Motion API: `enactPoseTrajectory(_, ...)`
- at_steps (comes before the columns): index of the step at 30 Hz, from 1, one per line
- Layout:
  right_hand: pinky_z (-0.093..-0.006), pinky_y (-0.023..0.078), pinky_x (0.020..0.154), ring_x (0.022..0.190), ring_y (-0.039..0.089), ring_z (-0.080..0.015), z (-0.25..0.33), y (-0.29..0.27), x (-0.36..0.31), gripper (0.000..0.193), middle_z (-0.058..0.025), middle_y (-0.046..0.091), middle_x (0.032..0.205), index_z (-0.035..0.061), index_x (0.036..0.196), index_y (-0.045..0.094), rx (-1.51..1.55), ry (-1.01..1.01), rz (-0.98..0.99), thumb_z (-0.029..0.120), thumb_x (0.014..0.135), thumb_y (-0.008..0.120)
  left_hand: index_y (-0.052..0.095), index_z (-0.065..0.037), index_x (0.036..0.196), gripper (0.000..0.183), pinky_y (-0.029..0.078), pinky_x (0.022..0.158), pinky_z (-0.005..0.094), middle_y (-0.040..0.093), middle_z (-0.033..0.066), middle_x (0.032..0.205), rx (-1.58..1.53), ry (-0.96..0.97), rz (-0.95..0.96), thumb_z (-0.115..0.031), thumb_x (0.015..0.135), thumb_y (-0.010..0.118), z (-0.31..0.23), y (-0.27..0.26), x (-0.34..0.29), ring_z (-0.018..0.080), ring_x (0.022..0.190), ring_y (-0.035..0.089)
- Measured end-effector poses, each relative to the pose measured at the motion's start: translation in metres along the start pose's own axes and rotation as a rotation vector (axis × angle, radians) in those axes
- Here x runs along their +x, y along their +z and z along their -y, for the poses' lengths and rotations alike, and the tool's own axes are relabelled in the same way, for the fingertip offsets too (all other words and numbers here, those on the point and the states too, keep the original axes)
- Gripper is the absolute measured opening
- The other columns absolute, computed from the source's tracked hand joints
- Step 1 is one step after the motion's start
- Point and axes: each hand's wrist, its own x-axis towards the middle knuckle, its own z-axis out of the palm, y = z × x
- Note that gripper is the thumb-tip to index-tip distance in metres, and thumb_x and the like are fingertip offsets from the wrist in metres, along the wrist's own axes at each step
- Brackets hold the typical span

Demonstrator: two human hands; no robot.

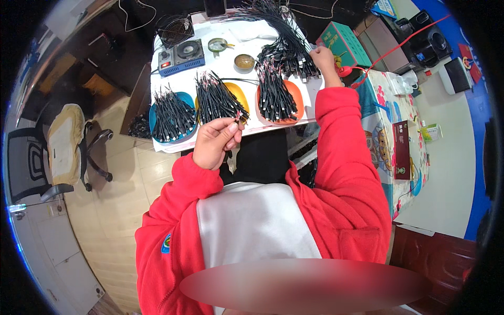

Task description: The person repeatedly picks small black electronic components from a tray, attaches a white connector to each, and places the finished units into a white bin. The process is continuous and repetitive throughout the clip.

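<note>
From where I stand, the left hand (216,140) is pinched on a small pink-and-dark piece (240,117) at the near edge of the white-covered table (224,69), before black cable bundles (216,101) on coloured plates (294,95). The right hand (325,62) is beside a long black cable heap (286,42), grip unverifiable; a black mesh-backed chair (27,155) stands leftward on pale flooring (131,176).

left fingers (229,132) pinch small part (241,116); right fingers (317,53) at black cable pile (286,56)
</note>
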Motion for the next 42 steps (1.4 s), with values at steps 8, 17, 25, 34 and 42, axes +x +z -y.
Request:
enactPoseTrajectory(8, -0.0214, 0.040, 0.050, 0.061, 0.050, -0.0121, 0.082, -0.121, -0.152, 0.018, -0.0054, 0.055, 0.076, 0.0025, 0.084, 0.058, 1.775, 0.433, 0.511, 0.019, 0.089, 0.054, 0.057, 0.003, 0.109, 0.021, 0.052, 0.081, 0.0299, 0.063, 0.0152, 0.109, -0.043, -0.070, 0.087, -0.012, 0.096, 0.050, 0.012, 0.024, 0.006, 0.0215, 0.097, 0.063)
enactPoseTrajectory(17, -0.0368, 0.044, 0.063, 0.070, 0.054, -0.0270, 0.121, -0.119, -0.331, 0.016, -0.0114, 0.052, 0.073, 0.0005, 0.081, 0.050, 0.740, -0.581, 0.794, 0.013, 0.083, 0.060, 0.052, 0.001, 0.109, 0.021, 0.056, 0.078, 0.0340, 0.059, 0.0188, 0.119, -0.087, -0.102, 0.211, -0.015, 0.099, 0.043, -0.007, 0.069, 0.037, 0.0201, 0.084, 0.066)
enactPoseTrajectory(25, -0.0420, 0.045, 0.068, 0.079, 0.056, -0.0379, 0.106, -0.039, -0.363, 0.015, -0.0188, 0.057, 0.082, -0.0005, 0.084, 0.052, 0.566, -0.558, 0.947, 0.012, 0.080, 0.059, 0.055, 0.003, 0.101, 0.017, 0.050, 0.058, 0.0234, 0.065, 0.0201, 0.101, 0.030, 0.372, 0.071, -0.010, 0.097, 0.045, -0.049, 0.076, 0.003, 0.0120, 0.055, 0.056)
enactPoseTrajectory(34, -0.0287, 0.048, 0.072, 0.080, 0.058, -0.0140, 0.151, -0.078, -0.307, 0.019, -0.0062, 0.063, 0.092, 0.0017, 0.106, 0.059, 0.827, -0.461, 0.809, 0.012, 0.090, 0.057, 0.059, 0.004, 0.099, 0.014, 0.026, 0.043, 0.0178, 0.057, 0.0036, 0.070, 0.234, 0.537, -0.135, -0.007, 0.094, 0.053, -0.033, 0.041, -0.056, 0.0014, 0.048, 0.036)
enactPoseTrajectory(42, -0.0198, 0.047, 0.072, 0.085, 0.058, -0.0088, 0.185, -0.135, -0.273, 0.021, -0.0054, 0.063, 0.093, -0.0017, 0.105, 0.059, 1.633, -0.262, 0.721, 0.008, 0.088, 0.064, 0.059, 0.003, 0.100, 0.014, 0.024, 0.043, 0.0168, 0.057, 0.0030, 0.068, 0.183, 0.252, 0.020, -0.007, 0.093, 0.054, -0.018, 0.042, -0.067, 0.0019, 0.048, 0.035)
